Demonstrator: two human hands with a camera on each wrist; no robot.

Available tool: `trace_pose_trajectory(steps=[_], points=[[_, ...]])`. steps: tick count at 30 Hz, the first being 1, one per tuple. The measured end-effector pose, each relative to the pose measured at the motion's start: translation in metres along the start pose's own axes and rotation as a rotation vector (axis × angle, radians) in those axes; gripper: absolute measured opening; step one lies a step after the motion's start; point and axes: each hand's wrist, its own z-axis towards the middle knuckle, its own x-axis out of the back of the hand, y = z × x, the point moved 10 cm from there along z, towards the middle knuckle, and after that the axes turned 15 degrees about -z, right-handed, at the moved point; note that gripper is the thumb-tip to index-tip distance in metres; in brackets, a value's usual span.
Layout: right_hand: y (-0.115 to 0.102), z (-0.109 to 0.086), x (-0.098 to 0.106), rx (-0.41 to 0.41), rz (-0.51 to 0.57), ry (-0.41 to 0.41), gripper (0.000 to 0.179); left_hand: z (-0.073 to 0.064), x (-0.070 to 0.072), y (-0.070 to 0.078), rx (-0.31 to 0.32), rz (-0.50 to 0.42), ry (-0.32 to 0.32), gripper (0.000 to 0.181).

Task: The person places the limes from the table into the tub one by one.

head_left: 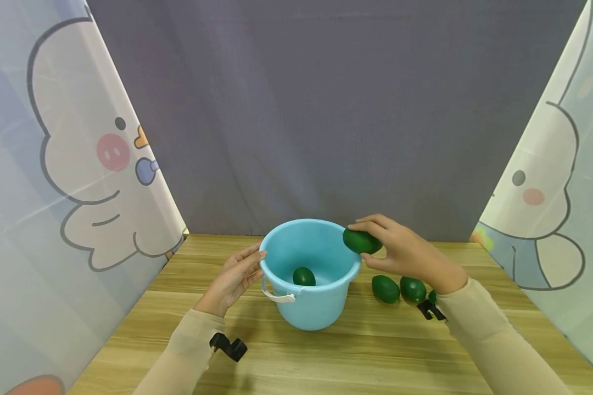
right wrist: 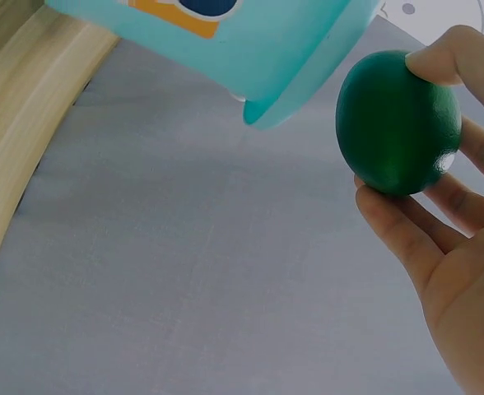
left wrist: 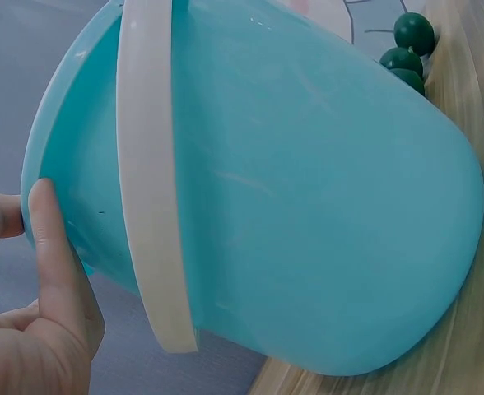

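A light blue bucket (head_left: 312,310) stands upright on the wooden table, its white handle (head_left: 278,298) hanging down at the front left. My left hand (head_left: 234,277) pinches the bucket's left rim, as the left wrist view shows with a finger (left wrist: 57,263) against it. In my right hand (head_left: 400,249) a dark green avocado (head_left: 362,241) is held between thumb and fingers, at the bucket's right rim. The right wrist view shows this avocado (right wrist: 398,123) gripped at its ends, a little beyond the rim. Another avocado (head_left: 303,276) lies inside the bucket.
Right of the bucket lie more avocados (head_left: 385,289) on the wooden table (head_left: 375,351), one partly hidden by my right wrist. A grey cloth (head_left: 326,120) hangs behind the table. Printed cartoon curtains (head_left: 79,164) flank both sides.
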Motion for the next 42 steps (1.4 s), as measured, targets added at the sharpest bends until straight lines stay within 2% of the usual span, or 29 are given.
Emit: trace_pose_trajectory(steps=[22,33,42], points=[[-0.01,0.017,-0.006,0.025,0.008,-0.003,0.051,0.0,0.0,-0.001,0.004,-0.003,-0.001,0.061],[-0.02,0.035,-0.01,0.066,0.014,-0.043,0.05,-0.001,0.0,0.0,0.007,-0.001,-0.009,0.061],[-0.02,0.039,-0.019,0.07,0.031,-0.07,0.048,0.0,-0.001,-0.001,0.006,0.002,-0.009,0.059]])
